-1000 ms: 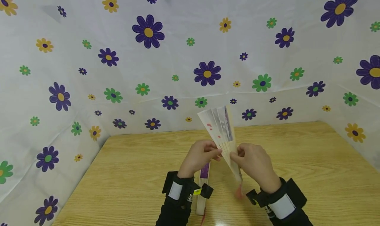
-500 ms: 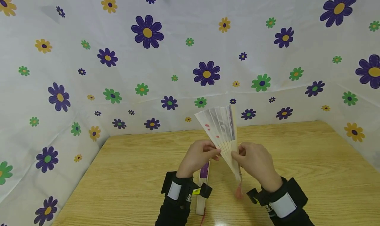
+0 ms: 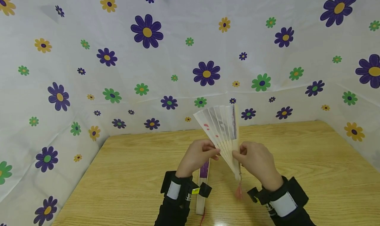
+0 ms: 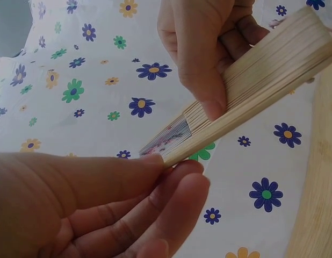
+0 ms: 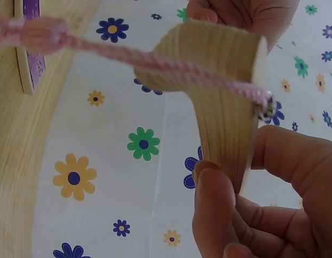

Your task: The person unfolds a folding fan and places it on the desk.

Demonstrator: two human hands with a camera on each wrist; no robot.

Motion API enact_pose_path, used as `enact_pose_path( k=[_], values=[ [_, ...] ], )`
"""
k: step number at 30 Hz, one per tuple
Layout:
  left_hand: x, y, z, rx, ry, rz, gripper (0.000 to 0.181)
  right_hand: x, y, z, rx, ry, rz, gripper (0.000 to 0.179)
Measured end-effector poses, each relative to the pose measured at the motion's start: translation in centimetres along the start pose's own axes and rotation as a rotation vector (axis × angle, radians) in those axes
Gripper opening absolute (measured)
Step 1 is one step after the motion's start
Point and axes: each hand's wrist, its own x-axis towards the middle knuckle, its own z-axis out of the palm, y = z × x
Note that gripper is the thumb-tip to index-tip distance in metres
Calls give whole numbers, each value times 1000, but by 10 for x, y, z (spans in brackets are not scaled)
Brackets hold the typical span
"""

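Held upright above the table is a folding fan, partly spread, its pale leaf marked with red spots and grey painting. My left hand pinches its left outer rib between thumb and fingers. The right hand grips the right side of the ribs low down, thumb in front. From the fan's pivot end hangs a pink tassel; its cord crosses the right wrist view. A second folding fan, closed, with a purple section, lies on the table behind my left wrist, partly hidden by it.
The wooden table extends on both sides of the hands. A white cloth with printed flowers stands behind it and along its sides. A dark red cord trails from the lower end of the closed fan.
The held fan has spread wider, showing more of its leaf. Its left edge has shifted slightly left and its right edge slightly right, along with my right hand.
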Motion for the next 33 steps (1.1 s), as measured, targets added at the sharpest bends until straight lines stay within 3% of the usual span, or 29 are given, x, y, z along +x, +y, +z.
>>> enact_pose_path(
  k=[33],
  values=[
    [-1,0,-3,15,-5,1,21,0,0,-3,1,-48,59,26]
  ],
)
